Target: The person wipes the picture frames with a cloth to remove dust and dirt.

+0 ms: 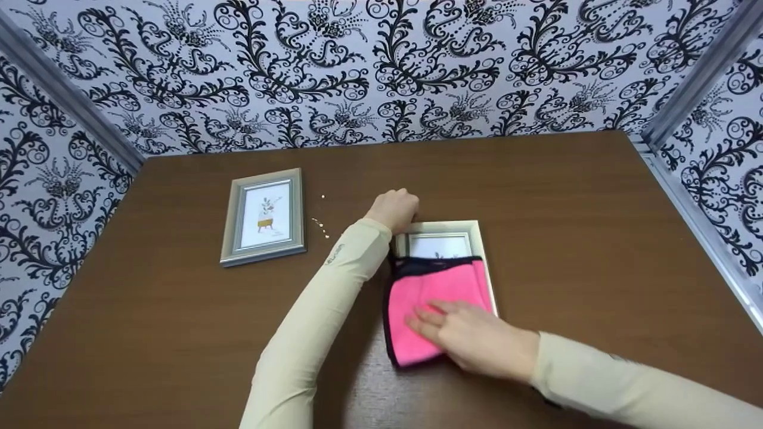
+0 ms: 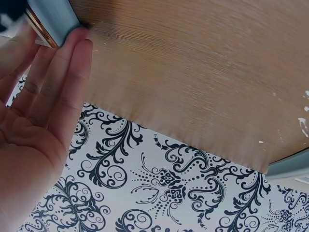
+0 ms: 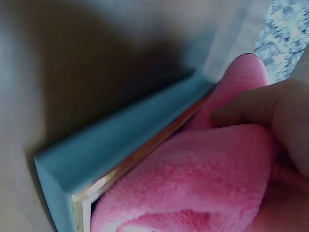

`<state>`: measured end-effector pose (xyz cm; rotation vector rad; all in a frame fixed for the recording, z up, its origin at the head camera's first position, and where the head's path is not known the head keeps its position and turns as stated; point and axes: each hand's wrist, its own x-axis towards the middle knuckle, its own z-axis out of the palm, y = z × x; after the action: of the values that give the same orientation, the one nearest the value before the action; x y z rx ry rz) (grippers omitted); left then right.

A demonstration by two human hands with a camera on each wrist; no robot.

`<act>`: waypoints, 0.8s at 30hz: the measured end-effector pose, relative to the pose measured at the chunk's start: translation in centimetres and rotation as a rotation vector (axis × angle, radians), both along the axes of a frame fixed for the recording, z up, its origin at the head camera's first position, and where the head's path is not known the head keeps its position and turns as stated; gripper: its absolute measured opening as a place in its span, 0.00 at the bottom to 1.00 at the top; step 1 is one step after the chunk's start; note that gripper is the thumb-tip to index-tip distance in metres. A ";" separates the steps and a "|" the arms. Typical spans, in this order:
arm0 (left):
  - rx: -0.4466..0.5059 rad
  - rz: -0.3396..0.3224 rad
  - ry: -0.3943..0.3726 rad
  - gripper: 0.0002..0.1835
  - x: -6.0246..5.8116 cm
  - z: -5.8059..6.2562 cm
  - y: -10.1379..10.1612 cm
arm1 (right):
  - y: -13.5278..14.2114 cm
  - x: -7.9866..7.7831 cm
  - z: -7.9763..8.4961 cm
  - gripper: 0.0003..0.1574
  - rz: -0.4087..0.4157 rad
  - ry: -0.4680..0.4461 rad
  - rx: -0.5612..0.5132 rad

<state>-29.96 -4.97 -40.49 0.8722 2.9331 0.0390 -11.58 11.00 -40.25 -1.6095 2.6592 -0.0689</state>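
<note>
My left hand [image 1: 393, 210] grips the far left corner of a pale picture frame [image 1: 477, 235]. In the left wrist view its fingers bend around the frame's edge [image 2: 58, 19]; part of the grip is cut off. A pink cloth [image 1: 429, 289] with black edging covers most of this frame and hangs past its near end. The right hand [image 1: 477, 339] rests on the cloth, fingers fairly straight. In the right wrist view, plush cloth [image 3: 183, 164] bunches against the raised frame side [image 3: 120, 137], and the thumb lies over a fold.
A second picture frame [image 1: 262, 256], with a plant drawing, lies to the left on the brown table [image 1: 566, 238]. Small pale bits [image 1: 322, 227] are scattered between the two frames. Patterned walls [image 1: 381, 77] enclose the table's back and sides.
</note>
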 end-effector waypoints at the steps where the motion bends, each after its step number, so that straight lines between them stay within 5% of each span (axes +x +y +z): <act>1: -0.002 0.001 -0.002 0.02 0.0 0.0 0.0 | 0.1 0.4 0.1 0.36 0.008 -0.002 0.002; 8: -0.001 0.001 -0.016 0.02 0.1 0.2 0.0 | -0.1 0.3 0.1 0.32 -0.006 0.004 -0.042; 18: 0.017 0.027 -0.021 0.05 0.1 0.4 0.0 | -1.5 -3.4 -0.3 0.36 -0.184 -0.027 -0.075; 24: 0.019 0.025 -0.024 0.08 0.2 0.3 0.1 | -1.9 -4.6 -0.5 0.35 -0.197 0.008 -0.077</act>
<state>-29.78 -4.91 -40.20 0.8314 2.9259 0.0781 -16.13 9.13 -40.78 -1.3630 2.8462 -0.1716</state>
